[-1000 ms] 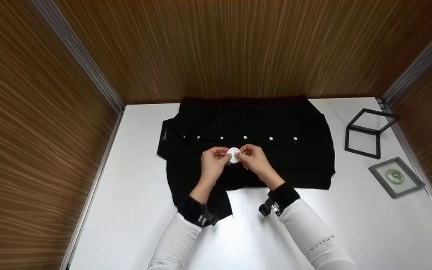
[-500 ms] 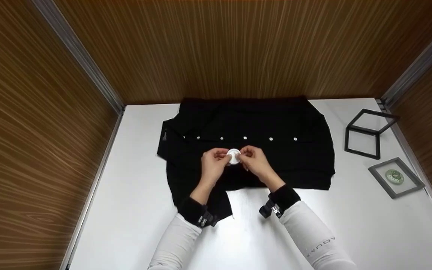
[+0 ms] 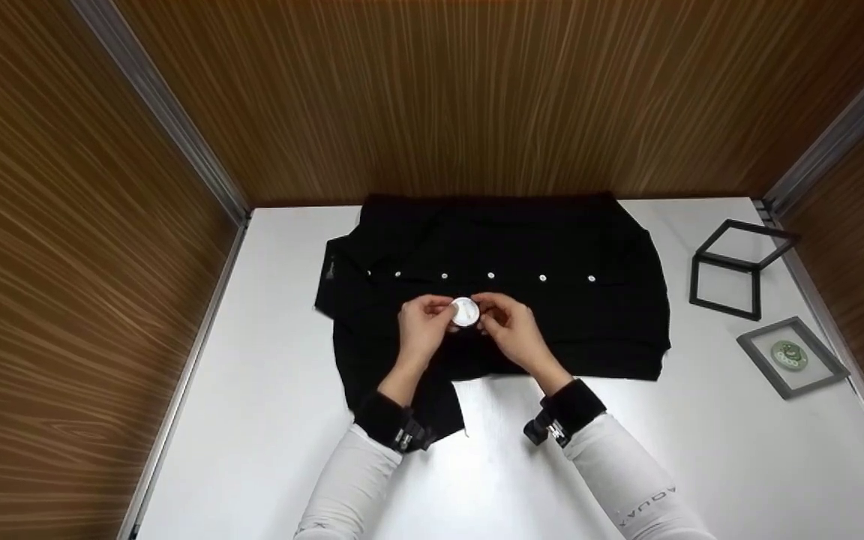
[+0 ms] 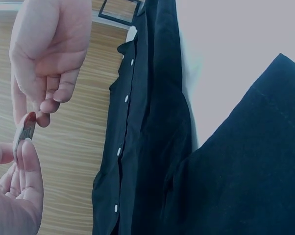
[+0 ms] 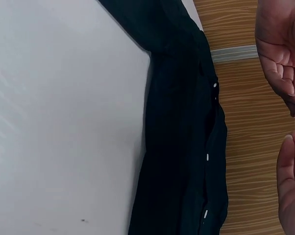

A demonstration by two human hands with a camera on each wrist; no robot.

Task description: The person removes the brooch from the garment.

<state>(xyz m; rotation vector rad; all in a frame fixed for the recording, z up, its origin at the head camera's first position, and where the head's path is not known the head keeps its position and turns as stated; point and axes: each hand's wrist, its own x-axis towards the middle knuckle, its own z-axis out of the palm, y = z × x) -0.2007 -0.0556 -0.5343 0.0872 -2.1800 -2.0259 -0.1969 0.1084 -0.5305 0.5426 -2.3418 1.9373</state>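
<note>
A small round white disc (image 3: 466, 311) with a pale rim is held up above the black shirt (image 3: 552, 322). My left hand (image 3: 422, 326) pinches its left side between thumb and fingers. On the opposite side, the fingers of my right hand (image 3: 513, 330) hold its edge, with the thumb close to the rim. Seen edge-on in the left wrist view, the disc (image 4: 25, 129) looks thin, with a greyish side and a red spot near the top. Below it there is my left hand (image 4: 20, 196); above it, my right hand (image 4: 52, 54). The right wrist view cuts most of the disc off.
The shirt lies spread on a white table (image 3: 267, 360), its row of white buttons facing up. To the right stands a folded-open black frame (image 3: 726, 262). Nearby lies a grey frame (image 3: 758, 352) holding a green disc (image 3: 790, 355). Wood-grain panels (image 3: 447, 97) enclose the table.
The right thumb has come off the disc's face to its edge, and the right wrist has shifted slightly right and down. More of the disc's face shows, now shinier. The left hand barely moved.
</note>
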